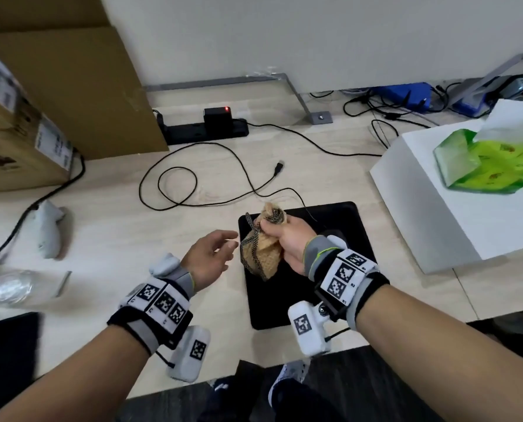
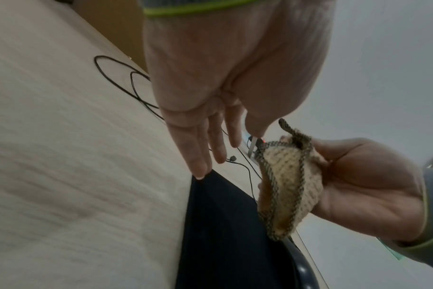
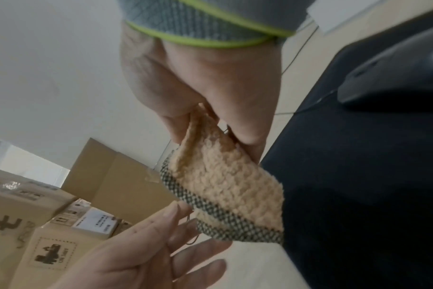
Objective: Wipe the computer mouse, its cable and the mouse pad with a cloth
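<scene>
My right hand (image 1: 280, 236) grips a bunched tan cloth (image 1: 261, 254) with a dark checked border, held above the left part of the black mouse pad (image 1: 354, 220). The cloth (image 3: 225, 181) hangs from that fist in the right wrist view. The dark mouse (image 3: 393, 72) sits on the pad (image 3: 359, 195), mostly hidden behind my right wrist in the head view. Its thin black cable (image 1: 193, 175) loops over the table to a loose USB plug (image 1: 279, 166). My left hand (image 1: 216, 254) hovers open just left of the cloth (image 2: 289, 185), fingers (image 2: 198, 156) straight, near the pad's corner (image 2: 210, 215).
Cardboard boxes (image 1: 56, 86) stand at the back left, a black power strip (image 1: 205, 129) behind the cable. A white block (image 1: 437, 208) with a green tissue pack (image 1: 485, 162) stands right of the pad. A white device (image 1: 50, 229), clear plastic (image 1: 10, 287) and a phone (image 1: 10, 354) lie at the left.
</scene>
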`<action>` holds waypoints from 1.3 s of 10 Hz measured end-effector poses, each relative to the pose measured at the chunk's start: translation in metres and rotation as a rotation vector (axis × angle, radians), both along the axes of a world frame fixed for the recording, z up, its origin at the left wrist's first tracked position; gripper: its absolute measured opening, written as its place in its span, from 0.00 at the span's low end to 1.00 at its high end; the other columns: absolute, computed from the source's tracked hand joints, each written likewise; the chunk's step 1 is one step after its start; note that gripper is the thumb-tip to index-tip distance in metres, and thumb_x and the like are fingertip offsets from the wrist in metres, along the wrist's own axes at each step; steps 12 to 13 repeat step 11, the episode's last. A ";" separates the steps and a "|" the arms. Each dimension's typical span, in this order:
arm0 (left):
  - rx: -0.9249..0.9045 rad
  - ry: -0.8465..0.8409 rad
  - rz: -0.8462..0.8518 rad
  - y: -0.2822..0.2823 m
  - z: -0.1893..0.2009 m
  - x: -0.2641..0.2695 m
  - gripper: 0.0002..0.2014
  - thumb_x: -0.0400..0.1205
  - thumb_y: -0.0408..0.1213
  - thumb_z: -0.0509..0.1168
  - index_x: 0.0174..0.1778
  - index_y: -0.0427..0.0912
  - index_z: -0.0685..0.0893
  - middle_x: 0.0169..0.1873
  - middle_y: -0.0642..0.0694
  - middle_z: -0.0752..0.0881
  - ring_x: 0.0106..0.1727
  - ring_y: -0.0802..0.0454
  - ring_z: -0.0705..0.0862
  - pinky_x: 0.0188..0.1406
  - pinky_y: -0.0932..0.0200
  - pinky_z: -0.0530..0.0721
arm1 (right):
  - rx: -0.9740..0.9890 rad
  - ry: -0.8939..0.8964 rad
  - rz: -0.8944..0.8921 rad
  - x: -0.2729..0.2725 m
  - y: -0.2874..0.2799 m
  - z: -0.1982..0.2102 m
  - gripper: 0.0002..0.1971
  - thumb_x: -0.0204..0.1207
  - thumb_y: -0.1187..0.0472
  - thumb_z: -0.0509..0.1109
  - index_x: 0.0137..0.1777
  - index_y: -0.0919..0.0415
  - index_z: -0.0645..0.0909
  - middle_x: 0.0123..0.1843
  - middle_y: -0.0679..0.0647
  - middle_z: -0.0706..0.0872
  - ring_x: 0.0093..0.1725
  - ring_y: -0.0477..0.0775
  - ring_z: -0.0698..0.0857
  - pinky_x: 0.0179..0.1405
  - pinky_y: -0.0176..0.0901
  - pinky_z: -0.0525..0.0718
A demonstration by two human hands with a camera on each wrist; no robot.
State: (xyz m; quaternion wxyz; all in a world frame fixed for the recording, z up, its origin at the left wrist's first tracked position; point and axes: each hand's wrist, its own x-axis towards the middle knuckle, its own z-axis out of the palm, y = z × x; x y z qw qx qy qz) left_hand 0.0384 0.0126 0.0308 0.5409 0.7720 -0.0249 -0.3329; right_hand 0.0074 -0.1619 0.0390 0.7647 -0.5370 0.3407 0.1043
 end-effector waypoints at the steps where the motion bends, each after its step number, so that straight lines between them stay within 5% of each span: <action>1: -0.052 0.069 0.051 0.015 0.003 -0.003 0.10 0.88 0.40 0.55 0.60 0.48 0.80 0.52 0.41 0.85 0.49 0.43 0.84 0.51 0.47 0.85 | 0.174 -0.025 0.008 0.004 0.013 0.004 0.06 0.79 0.70 0.64 0.46 0.61 0.80 0.40 0.59 0.85 0.38 0.56 0.84 0.42 0.46 0.83; 2: -0.285 0.326 0.252 0.034 0.010 -0.006 0.16 0.89 0.43 0.49 0.58 0.44 0.81 0.49 0.36 0.87 0.45 0.37 0.86 0.53 0.38 0.85 | 0.395 0.007 -0.038 0.008 0.030 0.007 0.10 0.74 0.69 0.55 0.44 0.64 0.79 0.40 0.61 0.83 0.39 0.59 0.83 0.46 0.49 0.83; 3: -0.369 0.412 0.288 0.044 0.015 -0.007 0.16 0.89 0.41 0.49 0.60 0.41 0.81 0.49 0.36 0.87 0.44 0.38 0.87 0.41 0.43 0.90 | 0.492 0.009 -0.080 0.010 0.042 0.006 0.12 0.65 0.66 0.58 0.47 0.67 0.77 0.44 0.63 0.80 0.44 0.63 0.82 0.56 0.54 0.85; 4: -0.352 0.327 0.183 0.058 0.016 -0.007 0.17 0.82 0.45 0.63 0.61 0.38 0.80 0.47 0.39 0.88 0.45 0.43 0.86 0.35 0.50 0.88 | 0.498 0.040 -0.055 0.016 0.056 0.004 0.19 0.65 0.60 0.61 0.56 0.65 0.77 0.56 0.67 0.78 0.58 0.66 0.79 0.72 0.63 0.72; 5: -0.293 0.223 0.133 0.071 0.013 -0.002 0.25 0.75 0.50 0.72 0.62 0.37 0.80 0.46 0.39 0.88 0.47 0.44 0.87 0.41 0.46 0.89 | 0.408 0.095 0.044 0.019 0.068 0.001 0.21 0.70 0.46 0.67 0.54 0.63 0.82 0.57 0.64 0.84 0.60 0.65 0.81 0.72 0.62 0.72; 6: -0.272 0.196 0.133 0.088 0.006 0.002 0.41 0.60 0.61 0.78 0.64 0.39 0.81 0.53 0.33 0.88 0.55 0.40 0.88 0.51 0.33 0.86 | 0.131 0.165 0.219 0.020 0.080 -0.008 0.29 0.58 0.33 0.76 0.56 0.48 0.84 0.61 0.54 0.86 0.66 0.60 0.80 0.69 0.62 0.73; 7: -0.268 0.209 0.135 0.093 0.003 0.003 0.44 0.58 0.62 0.79 0.64 0.38 0.80 0.56 0.32 0.87 0.58 0.38 0.87 0.52 0.31 0.85 | 0.113 0.125 0.251 0.017 0.081 -0.013 0.26 0.61 0.38 0.77 0.57 0.48 0.83 0.61 0.53 0.87 0.64 0.60 0.83 0.67 0.61 0.75; 9: -0.090 0.174 0.267 0.099 -0.010 0.013 0.12 0.80 0.45 0.68 0.47 0.38 0.84 0.42 0.38 0.88 0.46 0.39 0.87 0.44 0.44 0.88 | -0.097 0.058 0.287 0.016 0.089 -0.026 0.18 0.76 0.63 0.72 0.64 0.59 0.76 0.49 0.58 0.89 0.48 0.60 0.88 0.53 0.61 0.83; 10: 0.034 0.157 0.260 0.103 -0.026 0.018 0.10 0.82 0.40 0.67 0.54 0.37 0.83 0.47 0.36 0.88 0.47 0.40 0.87 0.49 0.39 0.88 | -0.309 0.080 0.341 0.018 0.094 -0.034 0.18 0.77 0.68 0.70 0.66 0.58 0.73 0.49 0.59 0.87 0.42 0.58 0.86 0.40 0.53 0.85; 11: 0.241 0.084 0.205 0.108 -0.033 0.018 0.16 0.80 0.44 0.69 0.61 0.44 0.78 0.51 0.42 0.87 0.51 0.41 0.86 0.52 0.43 0.87 | -0.531 0.106 0.393 0.017 0.092 -0.041 0.22 0.76 0.63 0.72 0.69 0.56 0.73 0.53 0.56 0.87 0.46 0.56 0.86 0.46 0.49 0.85; 13: 0.241 0.084 0.205 0.108 -0.033 0.018 0.16 0.80 0.44 0.69 0.61 0.44 0.78 0.51 0.42 0.87 0.51 0.41 0.86 0.52 0.43 0.87 | -0.531 0.106 0.393 0.017 0.092 -0.041 0.22 0.76 0.63 0.72 0.69 0.56 0.73 0.53 0.56 0.87 0.46 0.56 0.86 0.46 0.49 0.85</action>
